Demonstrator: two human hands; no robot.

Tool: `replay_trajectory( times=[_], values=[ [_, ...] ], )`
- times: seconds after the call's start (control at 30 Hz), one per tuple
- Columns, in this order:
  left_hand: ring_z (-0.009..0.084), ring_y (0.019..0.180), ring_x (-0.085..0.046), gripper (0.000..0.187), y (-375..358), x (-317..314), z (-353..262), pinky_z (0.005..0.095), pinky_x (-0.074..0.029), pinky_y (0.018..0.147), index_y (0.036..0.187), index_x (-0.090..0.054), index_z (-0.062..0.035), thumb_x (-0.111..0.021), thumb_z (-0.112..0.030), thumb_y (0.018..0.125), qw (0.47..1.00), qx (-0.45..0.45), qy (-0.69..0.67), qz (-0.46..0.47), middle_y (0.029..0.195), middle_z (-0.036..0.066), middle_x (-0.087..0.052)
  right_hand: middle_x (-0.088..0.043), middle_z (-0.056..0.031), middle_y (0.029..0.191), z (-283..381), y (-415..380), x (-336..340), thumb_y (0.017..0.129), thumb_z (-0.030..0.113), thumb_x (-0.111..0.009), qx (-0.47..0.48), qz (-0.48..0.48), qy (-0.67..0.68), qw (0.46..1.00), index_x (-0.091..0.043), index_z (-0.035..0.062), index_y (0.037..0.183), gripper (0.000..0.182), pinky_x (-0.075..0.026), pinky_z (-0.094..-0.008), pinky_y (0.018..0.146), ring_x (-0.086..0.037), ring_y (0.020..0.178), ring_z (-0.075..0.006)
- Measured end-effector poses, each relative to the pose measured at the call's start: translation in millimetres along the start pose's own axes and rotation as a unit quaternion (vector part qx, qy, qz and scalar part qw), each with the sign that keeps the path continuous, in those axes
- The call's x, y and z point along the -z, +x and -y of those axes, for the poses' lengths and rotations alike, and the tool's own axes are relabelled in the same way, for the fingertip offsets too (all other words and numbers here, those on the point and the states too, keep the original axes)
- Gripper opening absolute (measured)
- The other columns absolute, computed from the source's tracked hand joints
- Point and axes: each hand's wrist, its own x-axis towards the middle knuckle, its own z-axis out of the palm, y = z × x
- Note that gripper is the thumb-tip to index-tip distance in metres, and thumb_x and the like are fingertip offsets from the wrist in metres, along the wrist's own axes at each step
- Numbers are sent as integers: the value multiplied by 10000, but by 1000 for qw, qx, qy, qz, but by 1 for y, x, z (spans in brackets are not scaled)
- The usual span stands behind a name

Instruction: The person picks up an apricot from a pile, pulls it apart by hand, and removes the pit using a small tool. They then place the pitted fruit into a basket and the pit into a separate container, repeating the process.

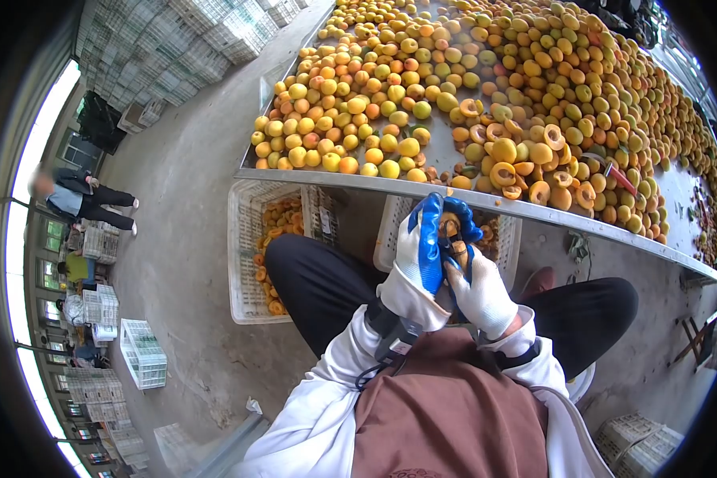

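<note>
My left hand, in a white glove with a blue coated palm, is closed around an apricot just below the metal table edge. Against it, my right hand, gloved too, is closed on a small tool whose dark tip meets the fruit; the rest of the tool is mostly hidden by the fingers. Whole apricots and some open halves lie on the metal table in front. A red-handled tool rests among them.
Below the table, a white crate holds apricot halves at my left; another crate stands under my hands. Stacked crates fill the upper left. A person stands at the far left. A folding stool is at the right.
</note>
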Motion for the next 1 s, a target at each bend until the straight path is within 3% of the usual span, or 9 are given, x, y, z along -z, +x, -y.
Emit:
replay_trajectory(
  times=[0.17, 0.23, 0.33, 0.47, 0.53, 0.63, 0.8, 0.93, 1.0],
  values=[
    [207, 712, -651, 371, -1, -1, 8, 334, -571, 675, 962, -644, -52, -521, -390, 1053, 998, -19, 51, -31, 818, 72, -645, -714, -237, 932, 2, -2, 6, 967, 124, -605, 7, 10, -14, 1000, -634, -30, 1113, 214, -546, -428, 778, -713, 879, -399],
    [208, 698, -647, 363, -2, 0, 7, 339, -569, 649, 952, -639, -53, -519, -380, 1054, 998, -7, 58, -34, 812, 76, -642, -706, -168, 834, -3, -1, 13, 987, 144, -580, -23, 82, 25, 996, -646, -31, 1078, 209, -554, -379, 676, -712, 732, -261],
    [212, 657, -637, 349, -3, -1, 4, 349, -563, 612, 922, -626, -51, -521, -358, 1051, 998, 18, 23, -49, 785, 85, -633, -698, -102, 906, 1, 1, 27, 979, 125, -578, -148, 180, 48, 971, -645, -37, 1103, 215, -517, -334, 767, -616, 834, -137],
    [202, 621, -628, 347, -2, 1, 3, 345, -556, 606, 898, -625, -39, -539, -342, 1043, 998, 31, 43, -42, 725, 87, -626, -708, -121, 883, -7, -2, 22, 966, 122, -594, -91, 155, 20, 983, -650, -36, 1088, 207, -527, -347, 762, -648, 807, -167],
    [194, 635, -634, 351, -1, 1, 8, 335, -553, 618, 909, -642, -29, -551, -340, 1045, 987, -53, 152, -23, 731, 86, -639, -709, -207, 905, -8, -8, 8, 955, 94, -588, -3, 57, -36, 998, -635, -23, 1096, 189, -542, -381, 779, -715, 851, -263],
    [191, 669, -643, 359, 2, -1, 17, 325, -553, 652, 904, -654, -24, -559, -340, 1045, 987, -67, 145, -25, 745, 82, -646, -714, -171, 908, -5, -9, 11, 962, 97, -584, -4, 51, -15, 999, -627, -25, 1109, 195, -542, -381, 784, -698, 843, -233],
    [201, 696, -649, 363, 1, -3, 19, 324, -549, 663, 887, -650, -20, -545, -328, 1047, 989, -28, 143, 21, 765, 95, -649, -654, -48, 829, -29, -1, 34, 991, 205, -597, -131, 202, 187, 952, -655, 16, 1045, 205, -498, -284, 597, -607, 667, -114],
    [237, 686, -646, 452, 1, -19, 10, 353, -546, 714, 841, -624, -22, -470, -383, 1064, 993, 61, 87, 47, 732, 105, -631, -629, -5, 826, -51, -10, 36, 999, 213, -597, -174, 205, 469, 841, -571, 55, 1197, 255, -468, -254, 573, -563, 645, -95],
    [256, 676, -641, 486, 7, -19, 16, 364, -538, 721, 818, -610, -30, -442, -410, 1070, 995, 77, 58, 39, 705, 106, -613, -636, -20, 931, -46, -11, 38, 993, 183, -601, -170, 194, 496, 829, -485, 74, 1364, 404, -483, -250, 669, -593, 788, -93]
  ],
)
